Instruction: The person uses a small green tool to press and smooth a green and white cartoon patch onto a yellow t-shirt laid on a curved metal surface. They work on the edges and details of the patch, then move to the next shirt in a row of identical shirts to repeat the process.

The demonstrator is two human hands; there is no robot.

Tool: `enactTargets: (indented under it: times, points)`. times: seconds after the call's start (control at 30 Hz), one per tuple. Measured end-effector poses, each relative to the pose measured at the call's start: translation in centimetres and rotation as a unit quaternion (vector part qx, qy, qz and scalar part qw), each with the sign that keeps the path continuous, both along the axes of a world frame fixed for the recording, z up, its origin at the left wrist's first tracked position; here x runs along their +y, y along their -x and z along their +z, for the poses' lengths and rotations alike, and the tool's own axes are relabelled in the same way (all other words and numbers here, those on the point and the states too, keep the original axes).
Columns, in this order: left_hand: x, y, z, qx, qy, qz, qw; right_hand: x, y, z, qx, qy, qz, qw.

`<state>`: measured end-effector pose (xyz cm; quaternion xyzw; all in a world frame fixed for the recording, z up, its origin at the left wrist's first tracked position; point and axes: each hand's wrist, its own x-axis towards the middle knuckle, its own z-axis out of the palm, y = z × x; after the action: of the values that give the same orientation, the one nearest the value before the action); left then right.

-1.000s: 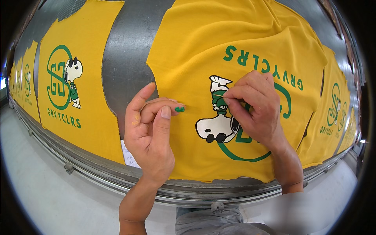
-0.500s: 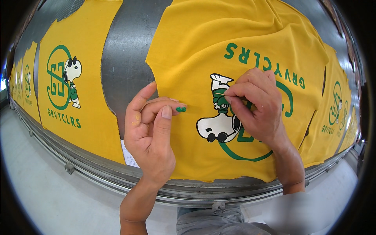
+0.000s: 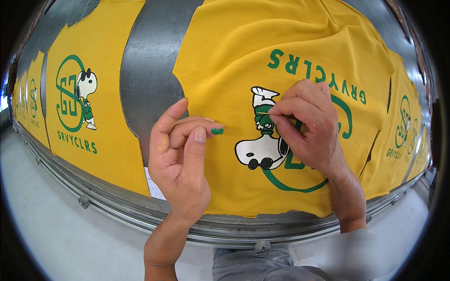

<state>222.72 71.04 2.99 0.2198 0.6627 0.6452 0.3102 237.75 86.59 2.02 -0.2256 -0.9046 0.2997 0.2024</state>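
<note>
A yellow cut fabric panel lies upside down to me, with soft folds at its far side. Its print shows a white cartoon dog in dark glasses and a green top, beside green lettering. My right hand pinches a thin wooden toothpick, its tip at the dog's green clothing. The fingers cover part of the green emblem. My left hand hovers palm up left of the print, fingers loosely bent and apart, gripping nothing. A dab of green paint sits on one fingertip.
Another printed yellow panel lies flat at left, with more along the long dark table on both sides. A white paper slip shows by my left wrist. A metal rail follows the table's near edge.
Both hands keep nearly the same pose. The toothpick tip stays at the dog's green clothing, with only a very slight shift.
</note>
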Motion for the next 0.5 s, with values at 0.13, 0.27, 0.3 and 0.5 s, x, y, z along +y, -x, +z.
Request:
enactTargets:
  times: [0.13,0.27,0.3,0.5]
  points:
    - [-0.08,0.12,0.0,0.003,-0.003,-0.014,1.0,0.02,-0.01,0.02,0.0,0.004,0.0,1.0]
    - [-0.15,0.14,-0.04,-0.002,-0.002,-0.01,1.0,-0.01,0.08,0.08,-0.001,0.003,-0.001,1.0]
    - [-0.15,0.13,-0.02,-0.005,-0.003,-0.007,1.0,0.01,0.09,0.13,-0.001,0.003,0.001,1.0]
    - [0.08,-0.09,0.12,0.001,0.006,-0.002,1.0,0.05,0.04,0.1,0.0,0.003,-0.001,1.0]
